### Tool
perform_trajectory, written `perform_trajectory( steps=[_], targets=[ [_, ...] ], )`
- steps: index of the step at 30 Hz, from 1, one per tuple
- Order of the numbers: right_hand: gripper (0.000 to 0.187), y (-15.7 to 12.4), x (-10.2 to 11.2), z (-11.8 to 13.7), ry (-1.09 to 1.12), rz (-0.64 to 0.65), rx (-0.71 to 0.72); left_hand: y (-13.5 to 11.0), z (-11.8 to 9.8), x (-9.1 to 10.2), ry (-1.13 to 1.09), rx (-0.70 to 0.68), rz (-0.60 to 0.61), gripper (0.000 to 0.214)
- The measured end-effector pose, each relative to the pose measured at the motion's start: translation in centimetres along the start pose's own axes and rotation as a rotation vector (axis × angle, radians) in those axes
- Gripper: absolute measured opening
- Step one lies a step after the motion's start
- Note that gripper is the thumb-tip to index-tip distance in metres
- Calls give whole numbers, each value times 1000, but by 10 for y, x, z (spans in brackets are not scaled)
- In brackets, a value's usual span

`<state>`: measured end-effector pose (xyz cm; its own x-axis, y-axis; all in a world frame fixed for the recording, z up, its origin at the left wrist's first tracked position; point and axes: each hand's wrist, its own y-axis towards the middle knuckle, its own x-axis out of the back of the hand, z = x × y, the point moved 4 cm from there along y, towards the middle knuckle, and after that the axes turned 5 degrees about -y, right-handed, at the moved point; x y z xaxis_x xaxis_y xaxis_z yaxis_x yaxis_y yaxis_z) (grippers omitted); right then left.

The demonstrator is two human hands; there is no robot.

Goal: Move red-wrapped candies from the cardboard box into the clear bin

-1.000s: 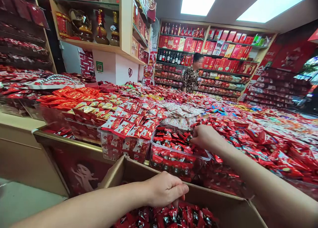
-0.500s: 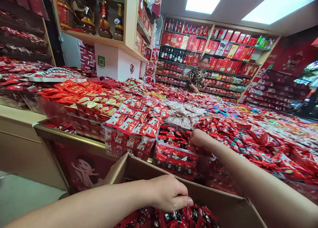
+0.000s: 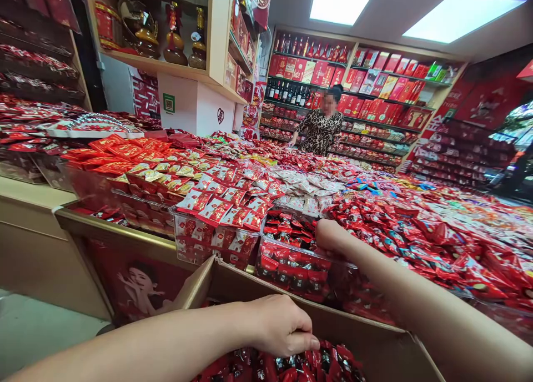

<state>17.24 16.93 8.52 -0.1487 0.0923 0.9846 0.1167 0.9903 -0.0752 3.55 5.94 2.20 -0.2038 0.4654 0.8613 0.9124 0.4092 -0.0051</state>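
My left hand reaches down into a brown cardboard box at the bottom of the view, its fingers curled round red-and-black wrapped candies that fill the box. My right hand is stretched forward into a clear plastic bin on the display counter. That bin holds the same red-and-black candies. The right hand's fingers are closed among them; what they hold is hidden.
A wide counter is heaped with red candy packs. A clear bin of red-and-white packets stands left of the right hand. Shelves with bottles and red boxes line the back wall. A person in a leopard-print top stands there.
My right hand has sunk a little deeper into the clear bin. My left hand has tightened on the candies in the box. The person at the back has turned and reached left.
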Motion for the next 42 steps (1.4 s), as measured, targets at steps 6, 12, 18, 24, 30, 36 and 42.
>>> perform_trajectory(
  steps=[6,12,18,24,30,36,42],
  targets=[
    [29,-5,4,22,36,-7,85,-1,0,1,12,19,6,33],
    [32,1,-6,32,42,53,129,-1,2,0,33,-2,6,30],
    [24,0,-6,30,59,86,164,0,3,-2,66,6,35,26],
    [26,3,-6,32,106,74,187,0,5,-5,68,10,23,26],
    [26,-2,-6,37,145,89,266,0,6,-6,84,15,48,27],
    [29,-1,-7,35,165,78,243,-1,4,-5,108,11,52,25],
    [23,4,-5,20,91,-10,177,-1,5,-5,107,15,58,24]
  ],
)
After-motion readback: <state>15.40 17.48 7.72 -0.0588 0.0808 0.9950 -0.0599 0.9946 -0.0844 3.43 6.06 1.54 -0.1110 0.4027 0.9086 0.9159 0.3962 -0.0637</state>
